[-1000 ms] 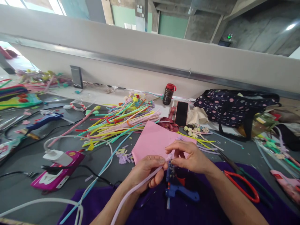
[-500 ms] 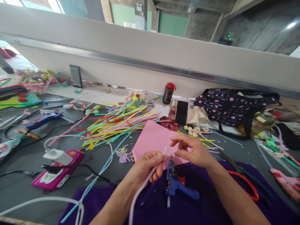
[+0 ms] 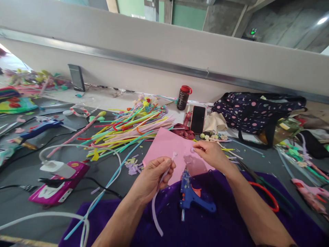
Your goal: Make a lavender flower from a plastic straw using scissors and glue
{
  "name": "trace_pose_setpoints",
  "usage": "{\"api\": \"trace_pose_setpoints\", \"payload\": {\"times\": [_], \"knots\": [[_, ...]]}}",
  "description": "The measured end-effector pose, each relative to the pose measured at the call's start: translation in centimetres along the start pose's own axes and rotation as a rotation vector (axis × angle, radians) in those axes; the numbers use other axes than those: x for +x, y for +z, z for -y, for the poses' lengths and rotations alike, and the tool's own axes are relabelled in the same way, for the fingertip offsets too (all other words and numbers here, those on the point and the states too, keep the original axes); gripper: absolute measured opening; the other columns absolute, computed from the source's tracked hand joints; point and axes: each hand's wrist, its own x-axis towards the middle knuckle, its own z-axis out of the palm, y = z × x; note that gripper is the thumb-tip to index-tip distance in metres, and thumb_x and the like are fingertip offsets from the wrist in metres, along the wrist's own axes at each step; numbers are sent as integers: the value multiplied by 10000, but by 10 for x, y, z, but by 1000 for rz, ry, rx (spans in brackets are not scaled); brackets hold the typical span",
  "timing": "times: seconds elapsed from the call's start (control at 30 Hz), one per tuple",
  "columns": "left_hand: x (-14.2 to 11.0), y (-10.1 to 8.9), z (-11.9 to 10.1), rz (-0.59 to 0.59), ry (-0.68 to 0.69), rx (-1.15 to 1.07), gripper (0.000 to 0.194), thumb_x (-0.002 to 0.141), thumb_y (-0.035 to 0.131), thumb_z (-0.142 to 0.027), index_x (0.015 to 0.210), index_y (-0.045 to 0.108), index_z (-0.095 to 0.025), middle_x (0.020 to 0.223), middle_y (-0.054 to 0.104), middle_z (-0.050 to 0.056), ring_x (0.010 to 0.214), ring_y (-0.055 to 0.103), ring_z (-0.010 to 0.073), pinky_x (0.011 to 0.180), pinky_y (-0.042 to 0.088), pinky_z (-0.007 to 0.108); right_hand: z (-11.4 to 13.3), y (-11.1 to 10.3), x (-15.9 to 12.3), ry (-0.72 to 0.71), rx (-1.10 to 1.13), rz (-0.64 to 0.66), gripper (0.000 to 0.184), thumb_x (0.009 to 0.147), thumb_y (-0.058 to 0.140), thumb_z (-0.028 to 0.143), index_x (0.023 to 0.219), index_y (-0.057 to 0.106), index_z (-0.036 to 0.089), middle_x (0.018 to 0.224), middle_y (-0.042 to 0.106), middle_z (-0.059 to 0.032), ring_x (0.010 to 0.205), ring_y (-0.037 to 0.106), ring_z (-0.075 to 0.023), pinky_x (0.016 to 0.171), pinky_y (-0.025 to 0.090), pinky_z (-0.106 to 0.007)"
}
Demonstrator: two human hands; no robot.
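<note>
My left hand (image 3: 160, 171) is closed around a pale lilac pipe cleaner (image 3: 155, 212). Its upper end is bent into a small curl above my fingertips, and the long end hangs down over purple cloth (image 3: 221, 226). To the right, my right hand (image 3: 212, 152) pinches a small purple curled piece (image 3: 192, 150) between thumb and fingers, apart from the pipe cleaner. Below and between the hands lies a blue hot glue gun (image 3: 191, 197), its nozzle pointing away from me. Under both hands is a pink sheet (image 3: 164, 144).
Pipe cleaners (image 3: 133, 132) lie heaped behind my left hand. A magenta power strip (image 3: 74, 175) with cables is at left. Red-handled scissors (image 3: 267, 195) lie right of my right arm. Behind are a bottle (image 3: 183, 97), a phone (image 3: 197, 119) and a patterned bag (image 3: 239, 111).
My hands have moved apart: the right hand went up with the small purple piece, away from the pipe cleaner's tip. The left hand still holds the pipe cleaner, now raised a little.
</note>
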Motion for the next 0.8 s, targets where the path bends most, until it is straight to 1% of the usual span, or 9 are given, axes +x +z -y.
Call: {"api": "trace_pose_setpoints", "payload": {"times": [0.07, 0.17, 0.3, 0.4, 0.47, 0.57, 0.63, 0.7, 0.8], "knots": [[-2, -2, -4, 70, -33, -119, 221, 760, 638, -321, 671, 589, -124, 523, 443, -52, 338, 276, -7, 277, 183, 81, -3, 6, 1, -21, -99, 23, 157, 834, 524, 186, 863, 678, 195, 851, 687, -34, 782, 619, -171, 700, 421, -271], [-3, -5, -9, 169, -100, -233, 205, 768, 625, -291, 657, 573, -127, 526, 405, -62, 334, 191, -14, 262, 133, 80, -5, 19, 3, -78, -222, 96, 200, 857, 496, 165, 944, 671, 210, 944, 675, -42, 852, 606, -173, 725, 405, -261], [-2, -6, -6, 166, -182, -218, 199, 813, 565, -276, 685, 572, -125, 528, 406, -53, 344, 194, -11, 275, 132, 76, -7, 38, 5, -162, -360, 209, 219, 823, 546, 158, 997, 657, 231, 969, 652, -56, 844, 585, -197, 667, 383, -266], [0, -4, -2, 145, -179, -189, 178, 799, 593, -274, 711, 575, -120, 539, 420, -47, 359, 218, -10, 285, 138, 72, -8, 44, 6, -187, -426, 262, 197, 784, 601, 186, 972, 657, 210, 976, 640, -76, 827, 572, -214, 646, 368, -277], [1, -3, 0, 143, -161, -171, 171, 773, 630, -261, 701, 567, -119, 541, 425, -48, 364, 228, -11, 288, 143, 70, -10, 46, 6, -186, -445, 280, 166, 778, 609, 200, 936, 659, 189, 939, 639, -87, 825, 566, -222, 647, 362, -281], [2, -2, 0, 143, -140, -149, 199, 751, 653, -231, 640, 536, -116, 526, 423, -50, 358, 231, -12, 282, 137, 73, -14, 47, 6, -167, -427, 284, 125, 782, 598, 202, 886, 659, 170, 896, 636, -95, 830, 561, -223, 658, 358, -281], [3, -3, 1, 117, -123, -139, 187, 755, 644, -228, 645, 539, -119, 531, 441, -47, 350, 247, -10, 276, 135, 78, -16, 49, 5, -140, -380, 271, 106, 773, 597, 193, 854, 655, 160, 889, 635, -100, 829, 559, -221, 667, 359, -279], [5, -4, 1, 73, -101, -123, 150, 765, 627, -232, 687, 559, -124, 550, 469, -41, 347, 279, -5, 273, 145, 83, -17, 50, 5, -96, -306, 239, 94, 766, 587, 176, 830, 647, 144, 883, 632, -113, 827, 559, -223, 673, 362, -284], [7, -5, 3, 25, -81, -95, 132, 767, 618, -237, 716, 568, -126, 566, 487, -39, 346, 303, -4, 276, 148, 87, -14, 49, 5, -11, -142, 165, 113, 793, 525, 163, 821, 630, 134, 878, 626, -117, 817, 559, -217, 676, 371, -293]]}}
